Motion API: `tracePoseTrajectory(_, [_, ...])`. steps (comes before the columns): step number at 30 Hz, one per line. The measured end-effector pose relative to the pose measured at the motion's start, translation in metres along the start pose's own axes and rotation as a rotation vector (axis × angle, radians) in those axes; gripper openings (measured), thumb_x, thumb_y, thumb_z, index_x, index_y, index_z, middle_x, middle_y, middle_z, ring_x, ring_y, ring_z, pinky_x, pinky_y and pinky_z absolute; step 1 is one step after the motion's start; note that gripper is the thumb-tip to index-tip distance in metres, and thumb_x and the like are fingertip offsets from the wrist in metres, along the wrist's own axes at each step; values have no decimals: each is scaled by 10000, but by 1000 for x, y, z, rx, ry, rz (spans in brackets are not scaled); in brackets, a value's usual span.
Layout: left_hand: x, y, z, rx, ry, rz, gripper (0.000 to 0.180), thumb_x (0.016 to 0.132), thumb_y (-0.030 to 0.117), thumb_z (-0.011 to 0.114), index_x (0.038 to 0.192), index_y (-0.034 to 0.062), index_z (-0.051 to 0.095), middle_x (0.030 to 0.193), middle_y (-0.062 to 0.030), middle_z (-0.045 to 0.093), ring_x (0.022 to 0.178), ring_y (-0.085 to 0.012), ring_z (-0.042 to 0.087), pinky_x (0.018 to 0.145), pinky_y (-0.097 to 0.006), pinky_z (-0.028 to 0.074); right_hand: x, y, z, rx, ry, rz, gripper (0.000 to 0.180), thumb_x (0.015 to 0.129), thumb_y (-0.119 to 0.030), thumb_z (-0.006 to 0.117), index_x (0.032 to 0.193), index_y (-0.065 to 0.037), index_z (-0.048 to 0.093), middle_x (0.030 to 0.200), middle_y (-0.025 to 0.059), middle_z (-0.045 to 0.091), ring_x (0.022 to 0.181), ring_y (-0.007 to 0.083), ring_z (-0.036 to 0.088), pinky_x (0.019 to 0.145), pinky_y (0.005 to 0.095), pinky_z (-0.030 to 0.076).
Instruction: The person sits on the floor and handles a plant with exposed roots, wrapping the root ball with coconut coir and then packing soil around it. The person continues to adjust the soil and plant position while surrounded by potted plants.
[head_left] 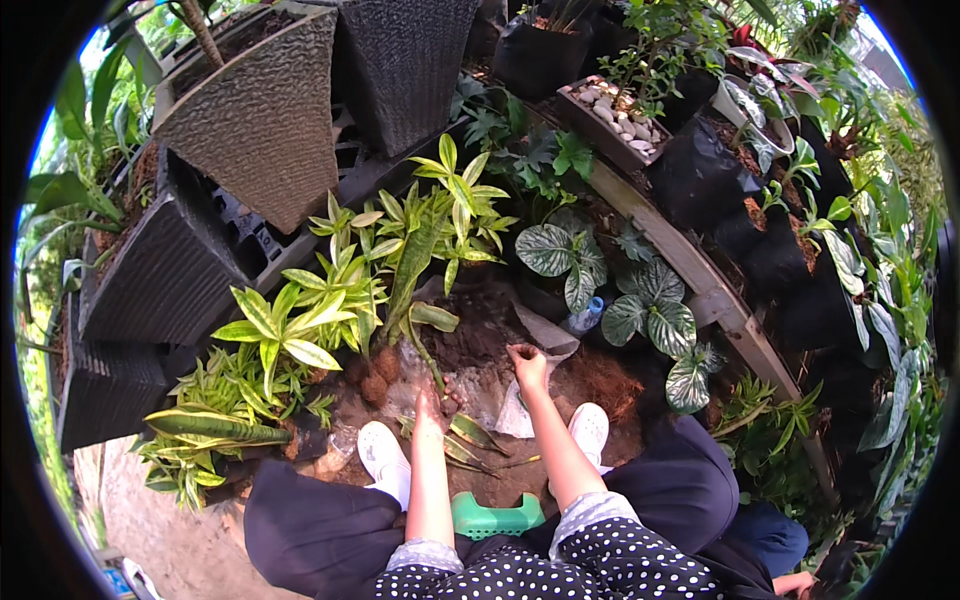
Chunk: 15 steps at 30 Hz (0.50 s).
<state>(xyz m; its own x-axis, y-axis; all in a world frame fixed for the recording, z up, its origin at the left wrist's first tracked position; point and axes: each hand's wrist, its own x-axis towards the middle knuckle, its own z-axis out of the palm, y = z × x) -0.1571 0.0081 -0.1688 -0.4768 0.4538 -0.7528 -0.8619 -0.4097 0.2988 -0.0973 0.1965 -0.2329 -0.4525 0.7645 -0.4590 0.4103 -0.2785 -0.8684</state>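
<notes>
My left hand (429,408) is closed around the lower end of a snake plant (413,265), whose mottled, yellow-edged leaves rise away from me. A reddish clump, perhaps roots, shows beside those fingers. Ahead lies a heap of dark soil (475,325) on a crumpled sheet, with a grey flap (547,332) at its right. At that flap's near edge my right hand (528,367) has its fingers drawn together; whether they pinch anything is too small to tell. Loose snake plant leaves (475,433) lie on the ground between my forearms.
Yellow-green leafy plants (285,330) crowd the left, below tall dark planters (255,110). Brown fibre (600,385) and a blue-capped bottle (586,316) sit right of the soil. A green stool (495,516) is beneath me. Another person's hand (795,584) shows at lower right.
</notes>
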Motion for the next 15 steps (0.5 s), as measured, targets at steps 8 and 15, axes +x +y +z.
tracePoseTrajectory(8, [30, -8, 9, 351, 213, 280, 444, 909, 500, 419, 724, 97, 434, 527, 0, 411, 411, -126, 430, 379, -298, 405, 55, 41, 42, -559, -38, -114, 189, 740, -158, 646, 854, -6, 642, 779, 160, 663, 778, 279, 654, 758, 357, 497])
tracePoseTrajectory(15, [61, -7, 4, 438, 308, 238, 459, 905, 516, 415, 736, 91, 443, 526, 1, 423, 405, -115, 425, 386, -276, 403, 102, 23, 82, -859, -307, -443, 553, 661, -33, 582, 1202, -75, 473, 1235, 202, 442, 1126, 384, 444, 937, 417, 403])
